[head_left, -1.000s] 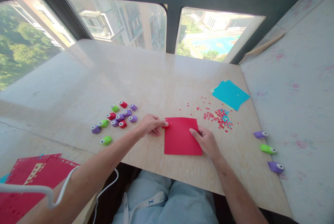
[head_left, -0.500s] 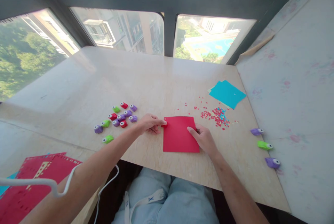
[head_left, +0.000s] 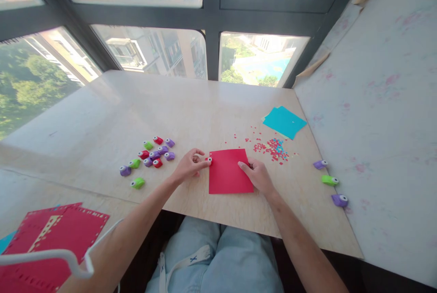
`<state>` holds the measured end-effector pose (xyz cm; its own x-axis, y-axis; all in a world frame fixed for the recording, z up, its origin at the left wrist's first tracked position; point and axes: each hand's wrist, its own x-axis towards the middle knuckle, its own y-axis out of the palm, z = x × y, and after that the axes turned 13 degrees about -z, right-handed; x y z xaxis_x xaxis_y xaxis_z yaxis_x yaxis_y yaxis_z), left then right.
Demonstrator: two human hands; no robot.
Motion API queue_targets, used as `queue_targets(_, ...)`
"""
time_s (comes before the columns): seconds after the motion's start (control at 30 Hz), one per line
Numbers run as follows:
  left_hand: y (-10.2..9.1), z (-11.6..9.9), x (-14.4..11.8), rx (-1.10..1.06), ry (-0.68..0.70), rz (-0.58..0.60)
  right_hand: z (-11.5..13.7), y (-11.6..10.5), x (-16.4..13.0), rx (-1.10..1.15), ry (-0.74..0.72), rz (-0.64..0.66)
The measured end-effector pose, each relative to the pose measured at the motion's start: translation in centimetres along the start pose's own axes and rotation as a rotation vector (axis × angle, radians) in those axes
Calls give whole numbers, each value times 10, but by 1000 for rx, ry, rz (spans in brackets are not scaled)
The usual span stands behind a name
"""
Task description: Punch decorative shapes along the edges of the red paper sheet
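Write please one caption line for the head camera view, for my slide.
Left hand holds a small punch at the red paper edge; right hand steadies it on the table.

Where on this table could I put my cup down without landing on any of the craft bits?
The far half of the table, towards the windows, is bare. So is the near right edge, between the red sheet and the three punches. It is crowded at the punch cluster and the confetti by the blue sheets.

Left hand point(head_left: 189, 164) pinching a small red punch point(head_left: 209, 161) onto the red paper point(head_left: 229, 172) edge, right hand point(head_left: 256, 175) pressing the sheet flat on the table point(head_left: 191, 106). Loose punches point(head_left: 152, 154) nearby, confetti point(head_left: 269, 146) past it.
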<state>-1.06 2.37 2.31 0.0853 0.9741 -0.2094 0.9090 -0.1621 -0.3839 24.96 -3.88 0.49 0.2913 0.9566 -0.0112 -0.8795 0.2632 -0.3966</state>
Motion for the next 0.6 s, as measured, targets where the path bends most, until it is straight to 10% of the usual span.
queue_targets(0.13, 11, 12, -6, 265, 315, -88, -1, -1, 1, 21, -15, -17)
queue_targets(0.6, 15, 13, -13, -36, 318, -276, -5, -4, -6, 116, 12, -130)
